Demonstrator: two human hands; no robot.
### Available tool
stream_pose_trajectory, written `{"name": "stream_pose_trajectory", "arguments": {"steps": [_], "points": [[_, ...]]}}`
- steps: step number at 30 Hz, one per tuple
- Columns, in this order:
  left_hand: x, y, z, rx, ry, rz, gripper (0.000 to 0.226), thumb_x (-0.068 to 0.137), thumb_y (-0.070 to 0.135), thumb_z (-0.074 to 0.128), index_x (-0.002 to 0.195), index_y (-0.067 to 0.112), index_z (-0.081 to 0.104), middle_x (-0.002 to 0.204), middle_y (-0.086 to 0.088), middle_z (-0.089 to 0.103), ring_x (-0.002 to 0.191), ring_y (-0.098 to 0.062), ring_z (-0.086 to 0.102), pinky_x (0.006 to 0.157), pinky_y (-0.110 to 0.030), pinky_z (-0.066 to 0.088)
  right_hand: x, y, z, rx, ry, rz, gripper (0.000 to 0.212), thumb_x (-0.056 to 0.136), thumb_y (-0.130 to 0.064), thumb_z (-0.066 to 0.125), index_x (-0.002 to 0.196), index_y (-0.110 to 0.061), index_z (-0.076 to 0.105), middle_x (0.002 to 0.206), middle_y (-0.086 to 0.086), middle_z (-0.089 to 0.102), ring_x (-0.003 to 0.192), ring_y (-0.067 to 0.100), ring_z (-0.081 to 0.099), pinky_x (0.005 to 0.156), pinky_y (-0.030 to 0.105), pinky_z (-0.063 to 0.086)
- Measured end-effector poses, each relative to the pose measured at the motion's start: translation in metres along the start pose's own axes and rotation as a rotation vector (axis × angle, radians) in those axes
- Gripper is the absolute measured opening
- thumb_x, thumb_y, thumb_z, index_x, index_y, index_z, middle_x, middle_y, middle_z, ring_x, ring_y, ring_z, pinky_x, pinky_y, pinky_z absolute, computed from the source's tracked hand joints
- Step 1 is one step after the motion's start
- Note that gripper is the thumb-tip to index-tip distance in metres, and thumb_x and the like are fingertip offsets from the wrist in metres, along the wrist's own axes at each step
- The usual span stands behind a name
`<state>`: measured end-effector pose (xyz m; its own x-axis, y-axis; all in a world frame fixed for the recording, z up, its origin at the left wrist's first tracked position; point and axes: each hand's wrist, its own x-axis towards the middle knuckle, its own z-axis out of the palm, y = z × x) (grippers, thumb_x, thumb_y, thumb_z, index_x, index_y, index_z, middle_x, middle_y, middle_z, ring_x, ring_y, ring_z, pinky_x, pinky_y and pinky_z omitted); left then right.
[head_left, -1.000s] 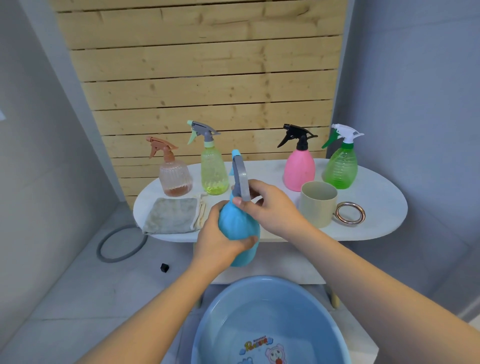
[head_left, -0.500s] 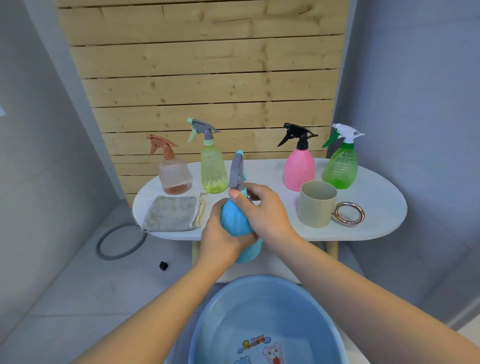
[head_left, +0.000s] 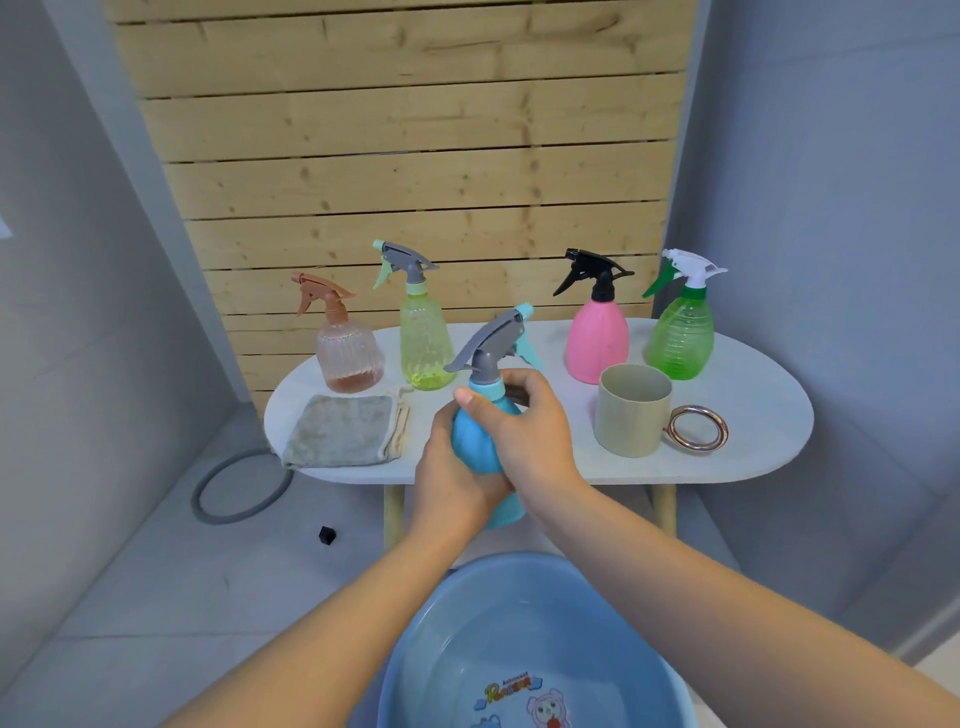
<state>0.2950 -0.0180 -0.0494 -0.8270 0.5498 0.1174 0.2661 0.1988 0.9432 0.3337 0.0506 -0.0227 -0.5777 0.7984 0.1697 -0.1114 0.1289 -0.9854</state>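
Above the basin (head_left: 457, 623) the bottle (head_left: 475, 441) stands almost upright: the left hand (head_left: 447, 486) has its grip closed round the belly, the right hand (head_left: 532, 439) round the collar just above.

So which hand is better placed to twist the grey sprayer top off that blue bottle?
Probably the right hand: its fingers pinch the collar of the grey sprayer top, while the left hand grips the body of the blue plastic spray bottle, steadying it.
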Motion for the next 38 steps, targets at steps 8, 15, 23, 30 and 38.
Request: {"name": "stream_pose_trajectory", "arguments": {"steps": [8, 15, 23, 30, 38], "points": [[0.003, 0.003, -0.008, -0.095, 0.057, 0.008, 0.076, 0.056, 0.018, 0.086, 0.121, 0.031, 0.047, 0.104, 0.008, 0.065, 0.095, -0.009, 0.064, 0.08, -0.031, 0.055, 0.0, -0.005, -0.004, 0.233, -0.181, 0.123, 0.019, 0.091, -0.016, 0.057, 0.09, -0.031, 0.069, 0.106, 0.0, 0.071, 0.103, 0.016, 0.064, 0.098, 0.037, 0.048], [0.002, 0.004, -0.006, -0.112, 0.067, 0.003, 0.076, 0.049, 0.03, 0.081, 0.117, 0.032, 0.048, 0.101, 0.01, 0.065, 0.094, -0.009, 0.065, 0.081, -0.037, 0.056, -0.004, -0.001, 0.001, 0.317, -0.017, 0.126, 0.029, 0.072, -0.016, 0.08, 0.094, -0.017, 0.06, 0.104, 0.002, 0.065, 0.103, 0.015, 0.061, 0.093, 0.03, 0.049], [0.006, -0.001, -0.013, -0.068, 0.058, 0.04, 0.073, 0.062, 0.016, 0.086, 0.117, 0.036, 0.042, 0.108, 0.011, 0.062, 0.099, -0.009, 0.061, 0.082, -0.031, 0.052, 0.014, -0.008, -0.017, 0.253, -0.315, 0.123, 0.03, 0.09, -0.019, 0.059, 0.121, -0.018, 0.062, 0.119, -0.004, 0.064, 0.111, 0.008, 0.059, 0.098, 0.025, 0.044], [0.006, -0.002, -0.017, -0.09, 0.01, 0.034, 0.077, 0.055, 0.026, 0.085, 0.119, 0.034, 0.044, 0.105, 0.011, 0.062, 0.097, -0.008, 0.062, 0.08, -0.033, 0.054, 0.022, -0.003, -0.021, 0.119, -0.294, 0.001, 0.012, 0.084, -0.019, 0.07, 0.093, -0.013, 0.065, 0.098, 0.005, 0.068, 0.094, 0.014, 0.063, 0.092, 0.032, 0.048], [0.002, 0.0, -0.02, -0.084, -0.074, 0.07, 0.076, 0.051, 0.031, 0.08, 0.12, 0.035, 0.048, 0.103, 0.013, 0.063, 0.094, -0.006, 0.064, 0.08, -0.034, 0.057, 0.018, -0.009, -0.027, 0.149, -0.429, 0.014, 0.011, 0.084, -0.021, 0.067, 0.095, -0.018, 0.067, 0.097, 0.003, 0.069, 0.094, 0.02, 0.065, 0.096, 0.043, 0.049]]}}
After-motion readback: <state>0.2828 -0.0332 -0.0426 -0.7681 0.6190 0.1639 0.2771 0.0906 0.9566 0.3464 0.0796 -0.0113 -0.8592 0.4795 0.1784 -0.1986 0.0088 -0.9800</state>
